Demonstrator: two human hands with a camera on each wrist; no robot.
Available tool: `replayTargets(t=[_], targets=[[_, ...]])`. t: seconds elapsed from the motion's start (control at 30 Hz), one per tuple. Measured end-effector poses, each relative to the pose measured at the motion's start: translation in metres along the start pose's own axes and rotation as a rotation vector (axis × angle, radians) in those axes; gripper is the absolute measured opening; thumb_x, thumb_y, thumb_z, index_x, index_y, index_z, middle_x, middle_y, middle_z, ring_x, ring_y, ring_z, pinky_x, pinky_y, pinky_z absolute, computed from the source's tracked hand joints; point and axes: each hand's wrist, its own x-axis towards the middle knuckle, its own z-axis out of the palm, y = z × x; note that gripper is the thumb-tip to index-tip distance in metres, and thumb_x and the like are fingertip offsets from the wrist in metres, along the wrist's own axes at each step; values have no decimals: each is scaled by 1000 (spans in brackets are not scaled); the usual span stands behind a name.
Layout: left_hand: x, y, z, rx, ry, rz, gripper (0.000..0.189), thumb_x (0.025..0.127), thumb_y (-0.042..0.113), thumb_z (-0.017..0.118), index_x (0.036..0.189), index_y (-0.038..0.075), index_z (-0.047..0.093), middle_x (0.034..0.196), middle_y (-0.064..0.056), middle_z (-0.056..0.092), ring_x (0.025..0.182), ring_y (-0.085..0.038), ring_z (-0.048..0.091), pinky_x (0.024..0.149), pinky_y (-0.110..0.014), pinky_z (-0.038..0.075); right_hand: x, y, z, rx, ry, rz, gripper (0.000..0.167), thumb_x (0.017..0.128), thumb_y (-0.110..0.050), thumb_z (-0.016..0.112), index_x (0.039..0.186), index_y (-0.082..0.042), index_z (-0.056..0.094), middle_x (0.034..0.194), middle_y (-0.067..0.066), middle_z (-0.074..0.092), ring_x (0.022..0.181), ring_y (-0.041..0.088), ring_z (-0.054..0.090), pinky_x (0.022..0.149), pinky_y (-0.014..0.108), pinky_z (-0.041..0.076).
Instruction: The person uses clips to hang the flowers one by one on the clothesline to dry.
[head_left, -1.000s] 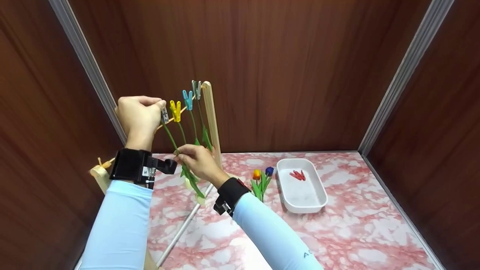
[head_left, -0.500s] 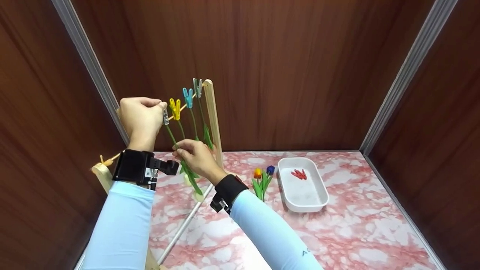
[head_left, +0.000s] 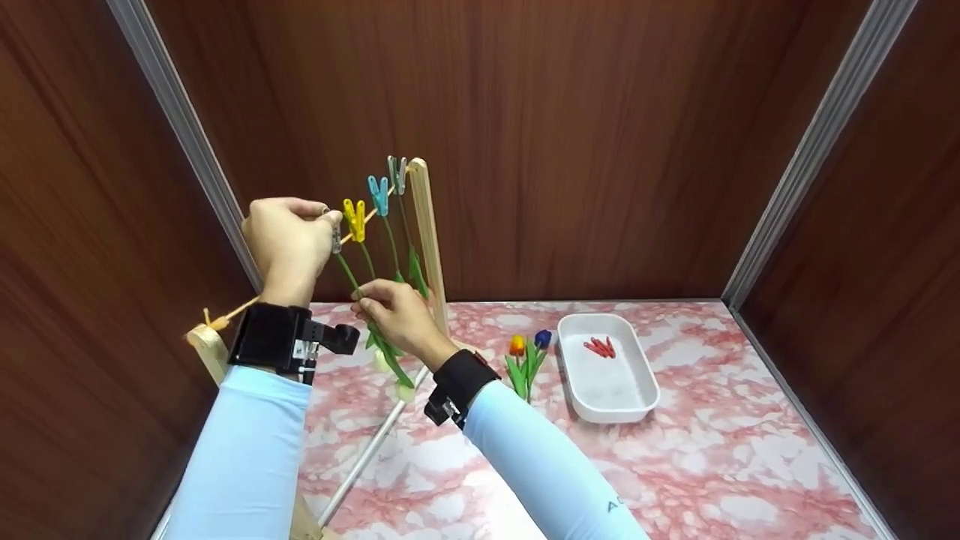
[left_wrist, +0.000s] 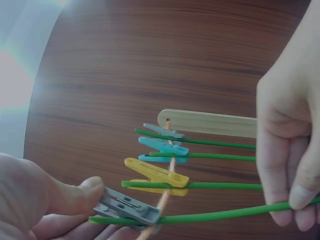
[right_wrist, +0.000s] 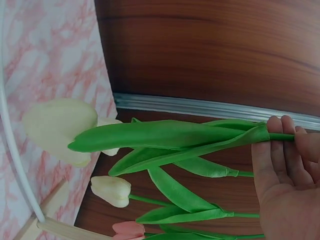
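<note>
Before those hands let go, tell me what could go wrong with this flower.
If the gray clothespin in the left fingers grips poorly, the stem could slip once the right fingers release. The yellow clothespin sits close by on the cord, so a bump might shift it. In the right wrist view, this stem's leaves overlap neighboring leaves, so they could snag.

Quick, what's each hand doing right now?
Left hand: holding, thumb and fingers pinching a gray clothespin.
Right hand: holding, thumb and fingers pinching a green flower stem.
</note>
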Motion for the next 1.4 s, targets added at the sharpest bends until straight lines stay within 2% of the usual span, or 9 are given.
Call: replayTargets(t=[0.23, 0.5, 0.73, 0.97, 1.13, 1.23, 1.3, 1.4], targets=[[0, -4, 2, 30, -11, 3, 14, 86, 21, 82, 97, 12, 84, 102, -6, 78, 103, -25, 68, 88, -36, 52, -1, 1, 3, 17, -6, -13, 15, 101, 6, 57, 109, 10, 70, 98, 19, 75, 93, 29, 73, 79, 23, 59], [0, -3, 3, 30, -32, -42, 22, 86, 24, 82, 104, 11, 82, 104, -7, 77, 103, -25, 67, 87, -36, 52, -1, 2, 3, 11, 3, -6, 15, 102, 3, 58, 108, 6, 71, 97, 16, 76, 88, 18, 73, 77, 21, 58], [0, -4, 6, 4, -1, -11, 23, 85, 23, 80, 102, 8, 82, 100, -9, 77, 104, -28, 66, 86, -38, 51, 1, 3, 5, 19, 24, -18, 15, 101, 5, 59, 107, 6, 72, 97, 18, 76, 94, 31, 74, 75, 19, 56], [-4, -6, 5, 35, -24, -12, 19, 87, 21, 80, 102, 10, 82, 99, -8, 77, 104, -27, 66, 82, -35, 52, 0, 8, 10, 21, 23, -15, 14, 100, 6, 59, 106, 9, 71, 95, 19, 76, 91, 30, 74, 76, 22, 58], [-6, -8, 7, 49, -30, 2, 15, 87, 19, 79, 98, 10, 83, 97, -9, 77, 105, -29, 64, 84, -38, 50, -1, 7, 10, 27, 32, -15, 13, 100, 5, 59, 105, 8, 71, 96, 19, 76, 92, 29, 74, 77, 23, 59], [-5, -8, 7, 50, -29, 3, 15, 88, 18, 79, 99, 9, 83, 97, -9, 76, 105, -29, 64, 85, -38, 50, -1, 4, 11, 43, 25, -22, 14, 101, 7, 57, 107, 10, 69, 98, 24, 75, 95, 36, 73, 82, 32, 61], [-5, -7, 6, 48, -35, -5, 17, 88, 18, 79, 101, 9, 82, 99, -9, 76, 106, -29, 63, 85, -38, 51, 0, 3, 12, 42, 22, -20, 14, 101, 6, 57, 107, 10, 69, 99, 25, 74, 96, 38, 73, 83, 34, 61], [-5, -6, 4, 55, -52, -16, 19, 89, 19, 78, 104, 8, 82, 103, -10, 75, 109, -29, 63, 88, -38, 51, 0, 4, 13, 36, 16, -10, 14, 101, 5, 57, 108, 9, 69, 99, 22, 75, 95, 35, 73, 82, 32, 61]])
